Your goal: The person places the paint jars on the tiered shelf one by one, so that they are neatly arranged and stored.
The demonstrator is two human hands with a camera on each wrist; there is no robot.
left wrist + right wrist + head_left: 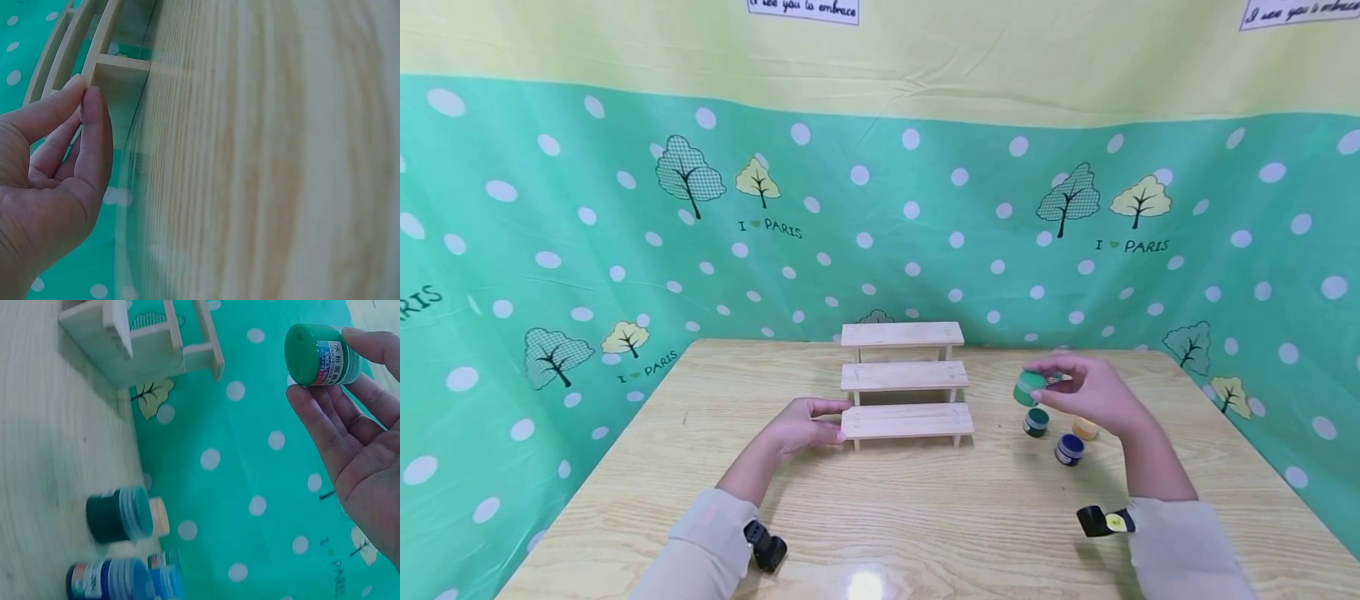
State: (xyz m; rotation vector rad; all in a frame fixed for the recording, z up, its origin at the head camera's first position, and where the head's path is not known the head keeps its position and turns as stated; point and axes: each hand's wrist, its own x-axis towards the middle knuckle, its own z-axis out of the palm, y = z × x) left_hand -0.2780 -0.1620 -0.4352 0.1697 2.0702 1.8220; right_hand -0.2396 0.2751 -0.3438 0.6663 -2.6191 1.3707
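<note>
A three-step wooden stand [906, 421] stands at the middle of the table. My left hand [801, 427] pinches the left end of its lowest step between thumb and fingertips, as the left wrist view also shows. To the right of the stand, my right hand [1093, 396] holds a green paint jar [319, 355] in the air, thumb and fingers around its upper part. Its printed label faces the right wrist camera. Below it on the table stand a dark green paint jar [1036, 422], a dark blue paint jar [1070, 449] and an orange-yellow paint jar [1084, 428].
In the right wrist view, a lighter blue jar [167, 582] and another green jar [165, 557] show partly behind the dark blue one. A green dotted cloth [910, 250] hangs behind the wooden table [880, 508]. Each wrist wears a small black camera.
</note>
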